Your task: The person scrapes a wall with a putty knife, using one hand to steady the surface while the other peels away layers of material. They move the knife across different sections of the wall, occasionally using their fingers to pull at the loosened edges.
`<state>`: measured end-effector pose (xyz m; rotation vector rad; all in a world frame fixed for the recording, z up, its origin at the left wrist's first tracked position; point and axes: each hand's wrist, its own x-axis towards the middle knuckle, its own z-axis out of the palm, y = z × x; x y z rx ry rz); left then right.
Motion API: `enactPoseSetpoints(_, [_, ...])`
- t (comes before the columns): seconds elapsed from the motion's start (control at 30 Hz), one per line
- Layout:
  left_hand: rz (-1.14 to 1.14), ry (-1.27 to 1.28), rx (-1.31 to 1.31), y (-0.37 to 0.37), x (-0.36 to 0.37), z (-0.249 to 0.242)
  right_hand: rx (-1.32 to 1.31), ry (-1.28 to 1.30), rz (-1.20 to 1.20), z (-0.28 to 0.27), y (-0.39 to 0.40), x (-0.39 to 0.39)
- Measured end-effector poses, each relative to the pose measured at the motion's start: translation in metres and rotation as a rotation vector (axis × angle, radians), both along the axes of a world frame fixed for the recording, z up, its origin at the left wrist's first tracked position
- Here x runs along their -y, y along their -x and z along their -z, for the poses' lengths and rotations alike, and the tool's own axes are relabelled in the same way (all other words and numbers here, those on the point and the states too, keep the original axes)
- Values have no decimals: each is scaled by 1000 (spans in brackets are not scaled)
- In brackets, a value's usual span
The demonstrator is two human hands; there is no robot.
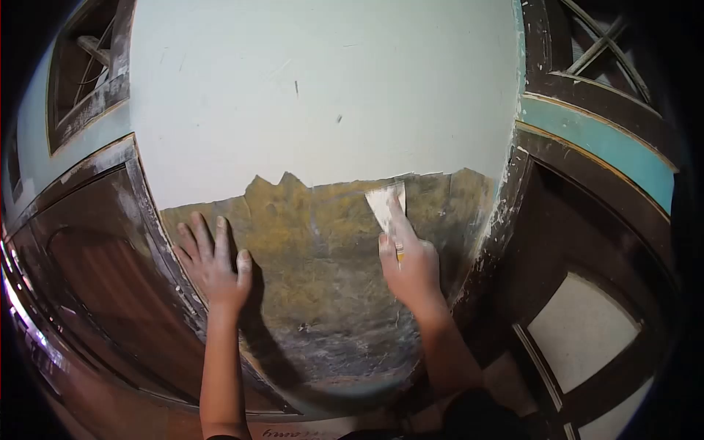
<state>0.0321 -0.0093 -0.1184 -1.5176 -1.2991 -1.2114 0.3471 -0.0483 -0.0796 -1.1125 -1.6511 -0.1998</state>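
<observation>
My right hand [413, 268] grips a putty knife [381, 205], its forefinger stretched along the pale, plaster-smeared blade. A bit of yellow handle shows between the fingers. The blade lies against the wall close under the ragged edge where white coating [323, 95] meets a bare, brownish-yellow patch [293, 235]. Flat against the left side of that patch rests my left hand [214, 268], fingers spread and holding nothing. Whitish dust covers the fingers of both hands.
Dark wooden door panels flank the wall, one at the left [110, 271] and one at the right [587, 242]. White splashes mark their frames. A turquoise strip [601, 143] runs across the upper right. Two small dark marks show on the white coating.
</observation>
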Motion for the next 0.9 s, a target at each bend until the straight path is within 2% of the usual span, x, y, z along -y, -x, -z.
enactPoseSetpoints(0.07, [-110,-21,-86,4,-6,11,4,21,43,-13,10,5])
enactPoseSetpoints(0.13, [-85,-35,-74,7,-10,21,3,38,86,-12,16,8])
enactPoseSetpoints(0.3, [-42,-33,-47,8,-9,30,-57,-116,-23,9,25,1])
enactPoseSetpoints(0.4, [-34,-25,-52,9,-9,31,-31,-57,4,-14,32,5])
enactPoseSetpoints(0.53, [-33,-28,-51,11,-11,35,-105,11,-62,-9,36,11])
enactPoseSetpoints(0.63, [-28,-22,-45,11,-8,36,-33,-17,-29,11,40,5])
enactPoseSetpoints(0.67, [-35,2,-37,10,-7,35,-33,-131,-81,9,40,-3])
enactPoseSetpoints(0.7, [-35,8,-36,10,-7,34,-32,-125,-81,-2,45,-1])
enactPoseSetpoints(0.77, [-33,1,-27,9,-7,35,27,34,68,-21,55,11])
enactPoseSetpoints(0.9, [-51,7,-53,9,-6,35,-31,102,12,2,53,13])
